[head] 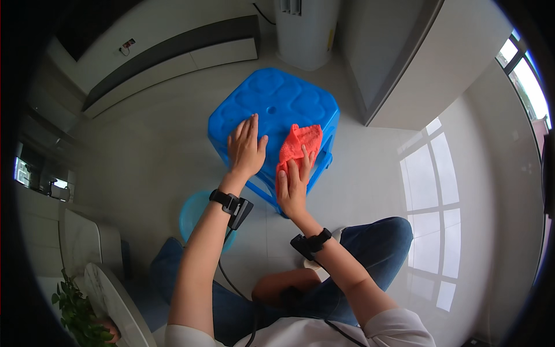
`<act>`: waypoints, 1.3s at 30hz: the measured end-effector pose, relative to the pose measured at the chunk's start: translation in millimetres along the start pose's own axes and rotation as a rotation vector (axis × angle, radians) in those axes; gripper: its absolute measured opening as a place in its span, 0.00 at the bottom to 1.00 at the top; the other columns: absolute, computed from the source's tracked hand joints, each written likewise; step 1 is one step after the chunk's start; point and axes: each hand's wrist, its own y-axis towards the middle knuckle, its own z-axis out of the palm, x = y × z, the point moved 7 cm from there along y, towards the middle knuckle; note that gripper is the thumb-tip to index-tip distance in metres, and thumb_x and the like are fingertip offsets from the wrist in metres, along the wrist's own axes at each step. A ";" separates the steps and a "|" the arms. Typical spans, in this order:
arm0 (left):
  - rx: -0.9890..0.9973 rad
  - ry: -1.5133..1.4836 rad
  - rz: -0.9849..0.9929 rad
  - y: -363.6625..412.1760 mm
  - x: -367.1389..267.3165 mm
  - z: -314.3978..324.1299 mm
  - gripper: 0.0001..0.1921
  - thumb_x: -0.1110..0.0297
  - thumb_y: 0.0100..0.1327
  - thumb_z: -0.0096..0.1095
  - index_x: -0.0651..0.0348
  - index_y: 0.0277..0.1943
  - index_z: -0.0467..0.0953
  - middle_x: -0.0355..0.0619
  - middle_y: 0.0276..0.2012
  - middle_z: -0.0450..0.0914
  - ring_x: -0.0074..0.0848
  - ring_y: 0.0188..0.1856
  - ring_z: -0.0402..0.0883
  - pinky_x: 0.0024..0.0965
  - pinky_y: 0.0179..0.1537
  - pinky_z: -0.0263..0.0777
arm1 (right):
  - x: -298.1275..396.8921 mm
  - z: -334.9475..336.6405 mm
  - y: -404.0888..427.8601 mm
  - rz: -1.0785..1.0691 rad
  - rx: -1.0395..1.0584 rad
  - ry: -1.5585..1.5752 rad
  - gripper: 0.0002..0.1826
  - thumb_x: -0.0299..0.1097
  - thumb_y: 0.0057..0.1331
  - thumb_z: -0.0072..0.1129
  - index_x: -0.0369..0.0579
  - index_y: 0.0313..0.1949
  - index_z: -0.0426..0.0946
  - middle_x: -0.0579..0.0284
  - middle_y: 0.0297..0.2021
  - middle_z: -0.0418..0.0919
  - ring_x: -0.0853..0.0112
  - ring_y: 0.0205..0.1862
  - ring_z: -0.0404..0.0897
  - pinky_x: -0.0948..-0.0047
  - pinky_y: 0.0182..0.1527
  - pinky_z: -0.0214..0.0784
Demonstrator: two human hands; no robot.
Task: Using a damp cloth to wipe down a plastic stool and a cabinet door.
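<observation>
A blue plastic stool (272,93) with a molded, bumpy seat and a small center hole stands on the floor before me. My left hand (247,145) rests on the near left part of the seat, palm down, holding nothing. In my right hand (296,186) is a red cloth (299,141), pressed against the near right edge and side of the stool. Part of the cloth reaches up over the seat, and part hangs under my fingers. Both wrists wear black straps with small boxes and cables.
A light blue basin (195,212) sits on the tiled floor, partly behind my left forearm. Farther off are a low cabinet (173,65), a white cylindrical appliance (307,34) and a wall corner (368,121). A marble-topped table (104,282) and a leafy plant (76,308) are at lower left.
</observation>
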 end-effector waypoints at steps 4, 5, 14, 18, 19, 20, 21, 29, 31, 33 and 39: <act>-0.166 0.161 -0.215 24.2 78.6 -15.0 0.34 0.53 0.69 0.46 0.67 0.69 0.51 0.60 0.67 0.56 0.47 0.69 0.54 0.46 0.68 0.48 | 2.5 5.5 -0.2 0.017 0.051 -0.028 0.14 0.27 0.66 0.50 0.34 0.49 0.68 0.40 0.69 0.44 0.36 0.70 0.39 0.45 0.68 0.40; -0.147 0.235 -0.325 27.8 102.8 -15.4 0.35 0.50 0.69 0.44 0.69 0.69 0.49 0.61 0.68 0.54 0.48 0.69 0.54 0.45 0.69 0.47 | 4.7 7.3 -0.1 0.013 0.053 -0.022 0.14 0.27 0.66 0.50 0.34 0.49 0.68 0.40 0.69 0.44 0.36 0.70 0.39 0.45 0.68 0.40; 0.093 0.120 -0.526 16.6 104.4 -16.6 0.42 0.37 0.66 0.42 0.73 0.64 0.55 0.63 0.52 0.66 0.49 0.53 0.73 0.45 0.50 0.72 | -26.2 -7.3 21.9 0.045 0.010 -0.053 0.20 0.25 0.65 0.43 0.35 0.56 0.64 0.40 0.67 0.48 0.41 0.70 0.45 0.51 0.68 0.44; 0.050 0.181 -0.429 -6.0 60.0 -11.5 0.34 0.44 0.69 0.40 0.72 0.61 0.59 0.59 0.50 0.68 0.45 0.47 0.75 0.44 0.42 0.73 | -72.2 -48.3 74.5 0.100 -0.024 -0.337 0.19 0.30 0.66 0.40 0.40 0.56 0.67 0.45 0.66 0.56 0.43 0.70 0.46 0.46 0.68 0.41; 0.026 0.126 -0.395 -8.3 46.9 -4.8 0.32 0.46 0.70 0.42 0.73 0.60 0.60 0.59 0.49 0.68 0.45 0.47 0.75 0.45 0.42 0.73 | -89.0 -59.6 88.4 0.161 0.035 -0.459 0.18 0.31 0.66 0.40 0.40 0.53 0.69 0.46 0.66 0.56 0.43 0.70 0.46 0.43 0.68 0.40; -0.024 0.034 -0.374 -10.5 40.6 -1.4 0.32 0.48 0.70 0.43 0.74 0.59 0.60 0.59 0.48 0.68 0.45 0.47 0.75 0.45 0.42 0.73 | -91.0 -66.2 101.4 0.161 0.077 -0.541 0.18 0.33 0.66 0.40 0.41 0.53 0.70 0.46 0.65 0.57 0.43 0.70 0.46 0.43 0.68 0.40; -0.072 -0.055 -0.355 -13.3 36.8 1.4 0.31 0.49 0.70 0.44 0.74 0.59 0.59 0.60 0.47 0.68 0.46 0.47 0.75 0.46 0.42 0.74 | -90.8 -67.5 109.5 0.162 0.123 -0.621 0.19 0.34 0.66 0.41 0.42 0.53 0.71 0.46 0.65 0.58 0.44 0.70 0.46 0.43 0.68 0.41; -0.191 -0.480 -0.352 -14.9 49.3 25.3 0.37 0.47 0.71 0.39 0.77 0.65 0.48 0.71 0.63 0.58 0.58 0.61 0.65 0.45 0.61 0.60 | -22.4 48.5 102.1 -0.210 0.383 -0.754 0.22 0.42 0.66 0.45 0.51 0.58 0.69 0.57 0.66 0.61 0.59 0.71 0.51 0.53 0.70 0.42; -0.197 -0.570 -0.379 -14.7 47.8 21.6 0.35 0.46 0.71 0.37 0.75 0.64 0.51 0.69 0.59 0.65 0.56 0.59 0.68 0.45 0.58 0.63 | 5.2 74.6 90.3 -0.174 0.490 -0.688 0.24 0.45 0.67 0.41 0.54 0.60 0.68 0.58 0.68 0.58 0.60 0.72 0.50 0.54 0.71 0.39; -0.132 -0.784 -0.397 -13.8 44.1 17.7 0.33 0.45 0.72 0.35 0.70 0.63 0.54 0.67 0.56 0.69 0.55 0.56 0.72 0.44 0.54 0.67 | 7.5 80.5 84.1 -0.168 0.552 -0.598 0.23 0.48 0.69 0.39 0.54 0.59 0.70 0.59 0.69 0.56 0.63 0.72 0.48 0.56 0.71 0.38; 0.021 -0.593 -0.413 -22.7 52.1 15.8 0.31 0.46 0.72 0.34 0.56 0.71 0.48 0.61 0.60 0.68 0.52 0.58 0.71 0.41 0.58 0.66 | -37.6 22.0 119.0 -0.020 0.476 -0.694 0.24 0.53 0.70 0.36 0.63 0.58 0.72 0.64 0.70 0.54 0.65 0.72 0.48 0.56 0.72 0.34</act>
